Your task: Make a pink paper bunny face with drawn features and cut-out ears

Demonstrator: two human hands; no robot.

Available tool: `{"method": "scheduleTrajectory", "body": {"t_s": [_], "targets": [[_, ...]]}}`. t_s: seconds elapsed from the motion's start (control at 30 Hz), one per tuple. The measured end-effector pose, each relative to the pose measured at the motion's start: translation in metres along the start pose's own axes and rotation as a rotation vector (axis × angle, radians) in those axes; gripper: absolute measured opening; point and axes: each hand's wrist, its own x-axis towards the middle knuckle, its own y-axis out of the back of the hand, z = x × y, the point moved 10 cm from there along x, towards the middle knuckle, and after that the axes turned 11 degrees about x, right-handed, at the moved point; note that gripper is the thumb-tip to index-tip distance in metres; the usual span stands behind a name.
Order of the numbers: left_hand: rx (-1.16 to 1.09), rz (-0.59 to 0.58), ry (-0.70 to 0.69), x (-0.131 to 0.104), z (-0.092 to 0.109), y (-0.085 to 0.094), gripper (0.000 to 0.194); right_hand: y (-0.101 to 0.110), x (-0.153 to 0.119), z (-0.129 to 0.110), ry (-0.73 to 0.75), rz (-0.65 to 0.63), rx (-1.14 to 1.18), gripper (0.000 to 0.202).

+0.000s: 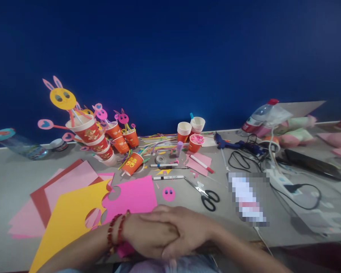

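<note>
My left hand, with red beaded bracelets at its wrist, rests at the table's front edge. Over it lies my right hand, its fingers wrapped round the left; most of the left fingers are hidden. Just beyond them is a small pink paper disc with two eyes. Black-handled scissors lie partly open to its right. A bright pink sheet and a yellow sheet, both with round cut-outs, are nearest on the left.
Stacked red paper cups carry a yellow paper rabbit head. An orange cup lies tipped over. Markers and pipe cleaners lie mid-table. A blue glue gun, a power strip and cables are at right.
</note>
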Motion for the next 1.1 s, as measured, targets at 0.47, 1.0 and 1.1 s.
{"method": "scheduleTrajectory", "body": {"t_s": [0.47,1.0,1.1], "targets": [[0.610,0.286,0.342,0.005,-0.075,0.002,0.043,0.081,-0.047,0.092,-0.326,0.602,-0.387,0.017],[0.675,0.305,0.358,0.016,-0.088,-0.008,0.034,0.072,-0.047,0.094,-0.292,0.569,-0.415,0.015],[0.659,0.305,0.340,0.013,-0.089,0.003,0.035,0.072,-0.048,0.094,-0.289,0.573,-0.427,0.016]]}}
